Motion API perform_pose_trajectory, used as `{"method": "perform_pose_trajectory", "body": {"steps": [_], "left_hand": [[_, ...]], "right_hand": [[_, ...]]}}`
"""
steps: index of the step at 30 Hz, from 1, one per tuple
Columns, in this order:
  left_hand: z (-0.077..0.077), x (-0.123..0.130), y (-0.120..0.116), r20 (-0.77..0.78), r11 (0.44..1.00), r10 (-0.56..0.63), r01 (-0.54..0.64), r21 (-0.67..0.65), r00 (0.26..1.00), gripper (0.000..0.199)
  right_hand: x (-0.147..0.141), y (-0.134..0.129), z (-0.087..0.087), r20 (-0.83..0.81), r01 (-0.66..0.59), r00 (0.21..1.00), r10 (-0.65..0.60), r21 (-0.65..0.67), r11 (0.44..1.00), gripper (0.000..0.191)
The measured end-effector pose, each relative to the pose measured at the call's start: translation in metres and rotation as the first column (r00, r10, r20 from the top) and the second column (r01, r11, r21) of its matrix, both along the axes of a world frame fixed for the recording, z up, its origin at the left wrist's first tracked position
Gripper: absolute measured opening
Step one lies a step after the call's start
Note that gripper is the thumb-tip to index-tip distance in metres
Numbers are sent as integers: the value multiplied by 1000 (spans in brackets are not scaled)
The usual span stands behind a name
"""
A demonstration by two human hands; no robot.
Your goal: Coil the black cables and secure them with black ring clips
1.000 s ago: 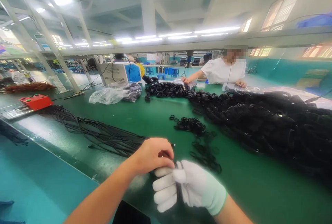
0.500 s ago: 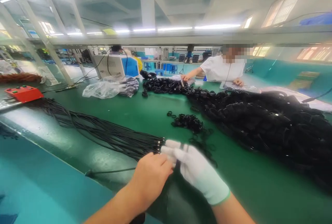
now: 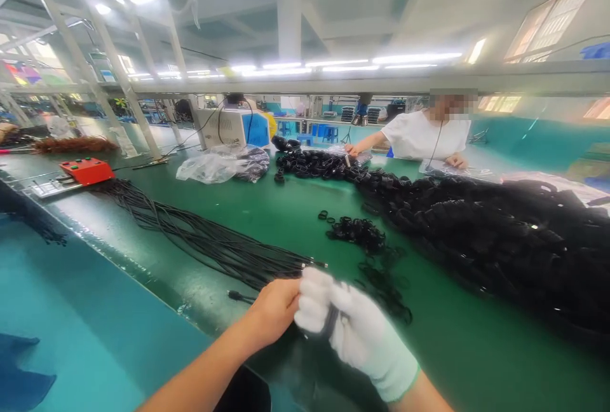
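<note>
My left hand (image 3: 275, 310), bare, is closed beside the ends of a bundle of black cables (image 3: 204, 234) that runs across the green table. What its fingers hold is hidden behind the other hand. My right hand (image 3: 357, 329), in a white glove with a green cuff, has its fingers curled round a dark cable piece (image 3: 330, 322) and touches the left hand. Small black rings (image 3: 359, 233) lie in a loose pile beyond the glove. A black cable plug (image 3: 234, 295) rests on the table left of my left hand.
A large heap of black coiled cables (image 3: 486, 227) covers the right side. At the left is a red box with buttons (image 3: 87, 170). Clear plastic bags (image 3: 210, 166) lie near a white and blue machine (image 3: 233, 127). A person in white (image 3: 424, 135) works across the table.
The view has shifted left, so things appear further right. My gloved fingers have curled in more around the dark piece, and my left hand has drawn slightly away, with the plug now visible beside it.
</note>
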State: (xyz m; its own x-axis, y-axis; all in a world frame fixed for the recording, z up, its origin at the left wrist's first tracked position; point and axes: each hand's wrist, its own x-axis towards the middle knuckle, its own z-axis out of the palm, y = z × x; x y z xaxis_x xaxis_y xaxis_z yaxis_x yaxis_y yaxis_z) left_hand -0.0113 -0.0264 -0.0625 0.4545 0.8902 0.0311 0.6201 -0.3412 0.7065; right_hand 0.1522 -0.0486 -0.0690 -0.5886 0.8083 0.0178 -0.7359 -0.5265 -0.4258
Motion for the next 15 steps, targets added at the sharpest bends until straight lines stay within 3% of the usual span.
{"method": "perform_pose_trajectory", "body": {"steps": [3,7,9,12,15], "left_hand": [[-2,2,-12,-228,985,137,-108,134,964,24],[2,13,-27,-462,959,256,-161,235,849,27],[3,20,-35,-506,951,257,-123,283,823,26],[6,26,-42,-498,928,208,-8,373,842,22],[15,22,-37,-459,845,133,141,515,878,18]], "right_hand": [[12,8,6,81,208,975,-207,1,978,32],[23,15,9,148,331,933,-330,13,943,32],[24,17,8,172,359,917,-360,35,932,33],[19,17,6,225,360,902,-369,81,929,35],[11,13,6,325,304,883,-339,153,940,31]]}}
